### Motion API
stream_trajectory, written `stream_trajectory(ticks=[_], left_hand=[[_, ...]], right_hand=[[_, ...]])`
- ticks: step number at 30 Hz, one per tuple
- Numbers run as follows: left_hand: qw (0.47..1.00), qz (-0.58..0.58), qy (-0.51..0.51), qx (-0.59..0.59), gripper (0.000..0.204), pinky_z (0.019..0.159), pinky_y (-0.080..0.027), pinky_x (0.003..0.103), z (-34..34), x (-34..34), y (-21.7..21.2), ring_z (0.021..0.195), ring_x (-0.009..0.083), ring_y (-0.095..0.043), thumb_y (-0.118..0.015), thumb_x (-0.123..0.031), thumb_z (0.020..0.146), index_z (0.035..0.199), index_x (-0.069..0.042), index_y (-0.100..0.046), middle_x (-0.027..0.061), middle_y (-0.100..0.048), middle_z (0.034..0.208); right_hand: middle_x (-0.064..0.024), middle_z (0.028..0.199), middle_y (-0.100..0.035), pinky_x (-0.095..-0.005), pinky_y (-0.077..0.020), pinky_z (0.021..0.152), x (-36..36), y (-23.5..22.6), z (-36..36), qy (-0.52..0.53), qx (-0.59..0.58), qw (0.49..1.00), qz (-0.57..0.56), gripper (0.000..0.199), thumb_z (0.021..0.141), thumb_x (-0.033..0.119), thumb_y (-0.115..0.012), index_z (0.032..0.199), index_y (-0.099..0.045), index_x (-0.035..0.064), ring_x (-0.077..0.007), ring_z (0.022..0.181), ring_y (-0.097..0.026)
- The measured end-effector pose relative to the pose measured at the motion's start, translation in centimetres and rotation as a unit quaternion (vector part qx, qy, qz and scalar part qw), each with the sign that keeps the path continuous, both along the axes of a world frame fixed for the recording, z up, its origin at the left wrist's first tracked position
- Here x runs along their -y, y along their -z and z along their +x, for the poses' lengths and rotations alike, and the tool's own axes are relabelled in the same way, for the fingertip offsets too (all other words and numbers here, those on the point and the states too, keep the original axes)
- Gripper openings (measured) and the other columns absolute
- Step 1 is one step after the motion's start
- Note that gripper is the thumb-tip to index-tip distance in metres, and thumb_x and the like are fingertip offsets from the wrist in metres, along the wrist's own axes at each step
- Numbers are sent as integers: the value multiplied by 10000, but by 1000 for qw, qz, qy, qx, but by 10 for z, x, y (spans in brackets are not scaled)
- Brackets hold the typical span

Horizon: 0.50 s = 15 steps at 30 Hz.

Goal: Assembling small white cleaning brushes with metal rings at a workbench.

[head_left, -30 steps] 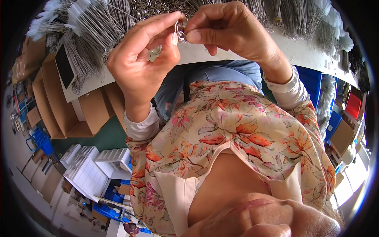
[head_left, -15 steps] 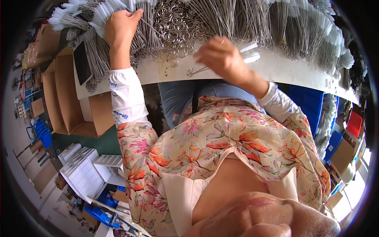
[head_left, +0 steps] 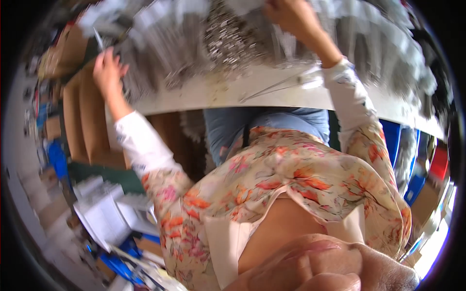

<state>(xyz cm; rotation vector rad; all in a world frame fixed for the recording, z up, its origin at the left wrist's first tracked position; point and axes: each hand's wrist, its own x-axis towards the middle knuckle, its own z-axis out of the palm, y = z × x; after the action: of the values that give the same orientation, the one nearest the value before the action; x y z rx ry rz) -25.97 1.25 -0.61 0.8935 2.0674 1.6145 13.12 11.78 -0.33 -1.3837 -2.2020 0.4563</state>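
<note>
My left hand (head_left: 109, 72) is raised at the left end of the table, fingers bent. From its fingertips rises a thin pale strip (head_left: 98, 40), too blurred to name. Up at the far edge of the picture, my right hand (head_left: 291, 14) reaches among bundles of wire brushes (head_left: 160, 43) with white bristle ends; motion smears its fingers and the frame partly cuts them off. A few loose wire brushes (head_left: 274, 91) lie near the table's front edge, white ends to the right. Between the bundles spreads a heap of metal rings (head_left: 230, 39).
The white table (head_left: 194, 94) curves across in front of me. Left of it stands an open cardboard box (head_left: 80, 114). White plastic crates (head_left: 104, 213) are lower left; blue bins (head_left: 391, 138) and a red container (head_left: 439, 162) are on the right.
My left hand has moved left and nearer, away from the bundles. My right hand has gone from above the loose brushes to the far bundles. The view has shifted and blurred.
</note>
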Motion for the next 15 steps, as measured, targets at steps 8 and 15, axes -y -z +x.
stream_trajectory(ticks=[8,15], left_hand=[[797,-359,102,-474,317,730,-456,437,-35,14,61,844,383,-600,-629,-326,780,867,-23,-664,204,-639,860],[851,-310,105,-410,272,679,-445,369,-48,15,58,674,274,-595,-625,-254,826,798,17,-624,128,-638,699]], right_hand=[[1,696,-492,-222,-417,536,-2,-18,90,-27,-501,864,46,89,958,148,-465,980,-460,62,-75,631,-469],[-161,726,-636,-407,-480,630,-20,8,227,299,-3,945,135,215,780,270,-615,850,-675,76,-309,696,-629]])
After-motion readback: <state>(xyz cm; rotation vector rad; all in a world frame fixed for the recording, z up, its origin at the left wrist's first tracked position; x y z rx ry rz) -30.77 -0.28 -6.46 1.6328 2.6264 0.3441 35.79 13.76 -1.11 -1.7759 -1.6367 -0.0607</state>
